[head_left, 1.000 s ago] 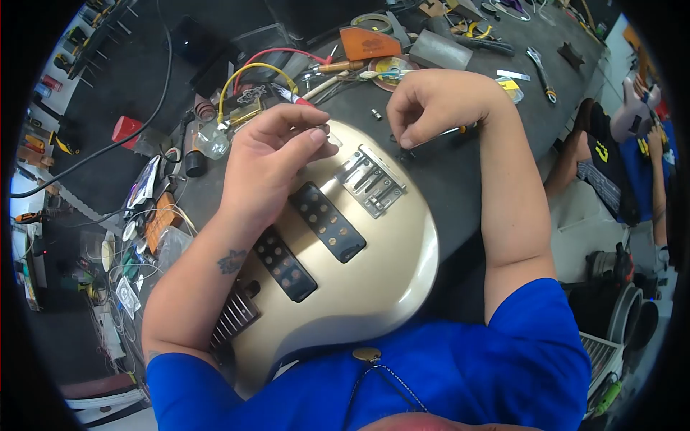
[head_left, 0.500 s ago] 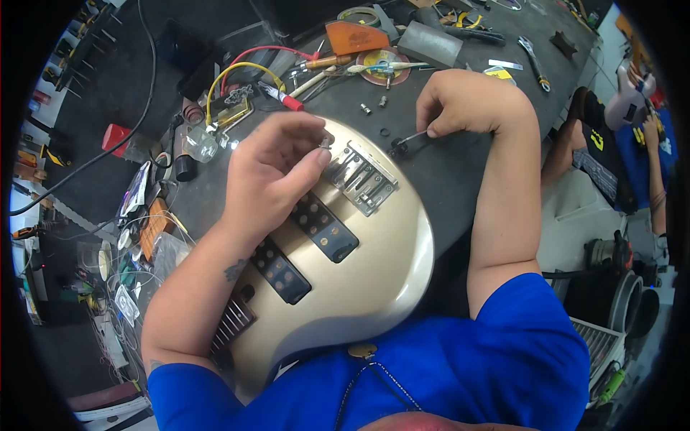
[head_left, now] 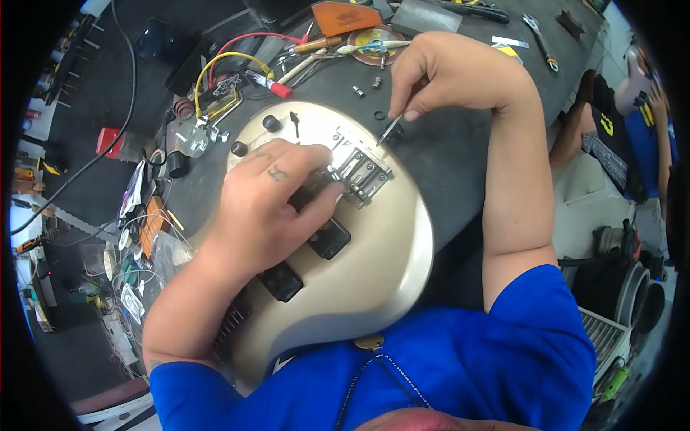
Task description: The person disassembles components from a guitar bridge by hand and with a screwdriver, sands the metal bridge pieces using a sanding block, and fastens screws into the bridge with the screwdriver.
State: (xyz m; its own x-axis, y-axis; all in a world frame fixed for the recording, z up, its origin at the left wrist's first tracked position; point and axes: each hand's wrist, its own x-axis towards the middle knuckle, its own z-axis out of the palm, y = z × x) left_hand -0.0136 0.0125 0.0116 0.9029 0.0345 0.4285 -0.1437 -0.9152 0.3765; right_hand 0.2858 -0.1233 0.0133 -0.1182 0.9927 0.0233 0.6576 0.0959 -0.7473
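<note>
A cream electric bass guitar body (head_left: 374, 266) lies in front of me, its metal bridge (head_left: 369, 174) near the far right edge. My left hand (head_left: 262, 197) reaches over the black pickups (head_left: 330, 241). Its thumb and fingertips pinch a small metal bridge saddle (head_left: 331, 173) at the bridge's left side, partly hidden by the fingers. Higher up, my right hand (head_left: 449, 75) is closed on a thin metal rod (head_left: 389, 131), pointing down toward the bridge's upper corner; its exact kind is unclear. Black control knobs (head_left: 271, 123) sit on the body beyond my left hand.
Small metal parts (head_left: 359, 92) and a black ring (head_left: 379, 115) lie on the dark bench (head_left: 460, 179). Behind are a red marker (head_left: 279, 89), red and yellow cables, an orange block (head_left: 346, 18) and pliers (head_left: 540, 42). Another person (head_left: 611, 136) is at the far right.
My left hand has come down with the saddle onto the bridge. My right hand has moved left and up, and the rod now slants down toward the bridge corner.
</note>
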